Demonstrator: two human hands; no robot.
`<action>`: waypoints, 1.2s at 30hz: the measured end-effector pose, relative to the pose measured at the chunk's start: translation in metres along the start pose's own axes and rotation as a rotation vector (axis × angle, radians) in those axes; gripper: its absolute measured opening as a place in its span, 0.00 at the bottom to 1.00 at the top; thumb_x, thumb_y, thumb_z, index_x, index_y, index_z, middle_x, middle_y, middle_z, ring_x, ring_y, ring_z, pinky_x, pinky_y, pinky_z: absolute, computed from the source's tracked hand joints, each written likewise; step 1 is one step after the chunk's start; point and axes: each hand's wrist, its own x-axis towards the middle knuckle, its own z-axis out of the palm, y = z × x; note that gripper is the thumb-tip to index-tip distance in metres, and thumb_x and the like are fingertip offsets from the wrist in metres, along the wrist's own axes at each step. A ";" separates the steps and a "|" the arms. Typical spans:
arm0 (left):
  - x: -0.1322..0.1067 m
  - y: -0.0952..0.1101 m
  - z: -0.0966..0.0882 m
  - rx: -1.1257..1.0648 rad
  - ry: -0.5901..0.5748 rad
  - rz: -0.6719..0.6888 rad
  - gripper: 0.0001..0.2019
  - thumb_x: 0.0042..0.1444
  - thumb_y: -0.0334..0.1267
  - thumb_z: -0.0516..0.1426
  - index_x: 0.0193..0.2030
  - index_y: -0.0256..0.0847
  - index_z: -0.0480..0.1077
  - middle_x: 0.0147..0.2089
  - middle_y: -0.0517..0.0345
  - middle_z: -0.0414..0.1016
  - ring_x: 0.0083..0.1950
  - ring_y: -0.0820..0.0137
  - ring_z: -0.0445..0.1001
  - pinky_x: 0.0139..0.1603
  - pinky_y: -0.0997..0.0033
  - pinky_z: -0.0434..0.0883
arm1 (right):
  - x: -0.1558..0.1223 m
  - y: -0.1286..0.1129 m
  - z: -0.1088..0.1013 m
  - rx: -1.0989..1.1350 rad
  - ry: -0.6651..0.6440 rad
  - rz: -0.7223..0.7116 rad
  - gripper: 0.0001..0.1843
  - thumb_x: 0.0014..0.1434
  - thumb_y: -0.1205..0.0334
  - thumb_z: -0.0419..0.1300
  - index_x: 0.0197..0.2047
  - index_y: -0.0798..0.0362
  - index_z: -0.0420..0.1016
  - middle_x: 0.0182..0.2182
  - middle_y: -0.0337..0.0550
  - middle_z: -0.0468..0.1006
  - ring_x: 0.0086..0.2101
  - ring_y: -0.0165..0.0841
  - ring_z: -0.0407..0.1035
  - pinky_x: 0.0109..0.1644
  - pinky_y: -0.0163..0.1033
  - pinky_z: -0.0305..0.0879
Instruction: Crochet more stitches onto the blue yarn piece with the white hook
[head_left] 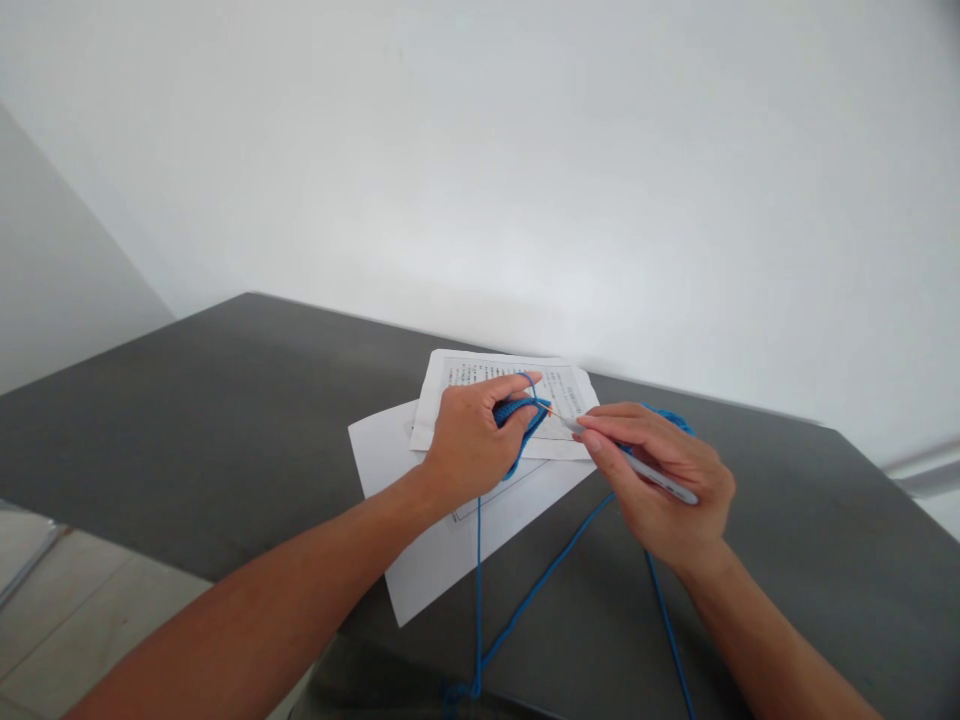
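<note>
My left hand (480, 425) pinches a small piece of blue crochet work (517, 410), with a strand of yarn looped over its raised index finger. In my right hand (660, 470) is a crochet hook (660, 478) with a pale grey handle, held like a pen. The hook's thin metal shaft points left and meets the edge of the blue piece. A small orange bit shows near that meeting point. Blue yarn (551, 572) runs down from the hands toward the near table edge. My fingers hide part of the crochet work.
Printed sheets (431, 425) and a larger white paper (420, 560) lie under the hands on the dark grey table (225, 430). More blue yarn (671, 416) sits behind my right hand. A white wall (525, 180) rises along the table's far edge.
</note>
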 end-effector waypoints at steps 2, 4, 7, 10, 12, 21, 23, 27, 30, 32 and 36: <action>0.000 0.001 0.000 0.011 0.003 0.020 0.06 0.57 0.34 0.64 0.40 0.44 0.84 0.53 0.56 0.86 0.50 0.59 0.84 0.57 0.60 0.76 | -0.001 0.000 0.000 -0.002 0.005 -0.002 0.10 0.63 0.69 0.67 0.43 0.43 0.84 0.37 0.42 0.86 0.36 0.38 0.80 0.40 0.45 0.77; 0.000 0.001 0.000 0.019 0.005 0.036 0.06 0.58 0.34 0.64 0.39 0.45 0.84 0.53 0.57 0.86 0.52 0.58 0.84 0.58 0.60 0.76 | -0.001 0.000 0.001 -0.004 0.012 -0.005 0.11 0.63 0.70 0.67 0.43 0.43 0.84 0.37 0.41 0.86 0.37 0.38 0.80 0.41 0.44 0.77; 0.001 0.000 0.001 0.049 0.012 0.059 0.05 0.57 0.33 0.64 0.38 0.44 0.84 0.52 0.56 0.87 0.50 0.58 0.85 0.56 0.61 0.77 | -0.001 0.000 0.003 -0.013 0.022 -0.011 0.10 0.63 0.70 0.67 0.43 0.45 0.84 0.37 0.42 0.86 0.36 0.38 0.80 0.40 0.43 0.77; 0.001 -0.002 0.001 0.093 0.023 0.110 0.06 0.57 0.31 0.63 0.39 0.44 0.83 0.51 0.57 0.87 0.48 0.60 0.85 0.53 0.62 0.78 | 0.000 0.000 0.005 -0.029 0.037 -0.047 0.09 0.63 0.71 0.67 0.43 0.46 0.84 0.36 0.42 0.86 0.36 0.37 0.81 0.40 0.42 0.78; 0.002 -0.003 0.002 0.116 0.034 0.138 0.08 0.57 0.29 0.63 0.39 0.43 0.83 0.50 0.57 0.87 0.46 0.62 0.86 0.51 0.63 0.79 | 0.000 0.000 0.007 -0.034 0.047 -0.064 0.10 0.62 0.72 0.67 0.43 0.48 0.84 0.36 0.42 0.85 0.35 0.35 0.80 0.39 0.40 0.78; -0.002 -0.004 0.004 0.116 -0.022 0.168 0.06 0.58 0.30 0.63 0.38 0.43 0.82 0.50 0.56 0.87 0.47 0.61 0.86 0.52 0.62 0.79 | -0.004 0.001 0.016 0.003 0.029 -0.070 0.12 0.62 0.74 0.66 0.46 0.50 0.83 0.38 0.44 0.85 0.38 0.34 0.80 0.42 0.39 0.77; -0.004 -0.004 0.006 0.092 -0.058 0.191 0.06 0.59 0.31 0.62 0.38 0.42 0.82 0.52 0.54 0.86 0.53 0.59 0.85 0.55 0.61 0.78 | -0.004 0.002 0.017 -0.010 0.014 -0.076 0.12 0.63 0.74 0.66 0.46 0.50 0.83 0.39 0.44 0.85 0.38 0.33 0.80 0.43 0.39 0.77; -0.004 -0.005 0.007 -0.007 -0.069 0.090 0.08 0.58 0.32 0.63 0.43 0.39 0.83 0.45 0.52 0.88 0.46 0.61 0.85 0.52 0.62 0.78 | -0.007 0.003 0.019 0.008 0.013 -0.040 0.12 0.64 0.73 0.66 0.48 0.49 0.82 0.40 0.43 0.84 0.39 0.33 0.80 0.44 0.39 0.77; -0.003 -0.002 0.006 -0.131 -0.078 -0.015 0.13 0.56 0.32 0.64 0.49 0.37 0.83 0.37 0.55 0.86 0.39 0.65 0.82 0.47 0.65 0.77 | -0.008 0.002 0.020 0.022 0.034 -0.010 0.13 0.64 0.73 0.66 0.48 0.47 0.82 0.41 0.43 0.83 0.41 0.33 0.79 0.43 0.39 0.78; -0.003 0.000 0.005 -0.219 -0.092 -0.080 0.16 0.55 0.32 0.65 0.51 0.35 0.82 0.34 0.57 0.84 0.36 0.68 0.80 0.43 0.68 0.76 | -0.009 0.001 0.020 0.017 0.056 0.012 0.12 0.64 0.71 0.67 0.48 0.47 0.83 0.44 0.44 0.81 0.43 0.34 0.78 0.42 0.39 0.79; -0.004 0.004 0.003 -0.302 -0.111 -0.118 0.18 0.54 0.32 0.65 0.53 0.34 0.82 0.32 0.59 0.81 0.32 0.72 0.75 0.39 0.71 0.74 | -0.013 0.001 0.020 0.119 0.047 0.102 0.13 0.65 0.69 0.66 0.50 0.45 0.83 0.51 0.47 0.77 0.45 0.35 0.77 0.38 0.38 0.82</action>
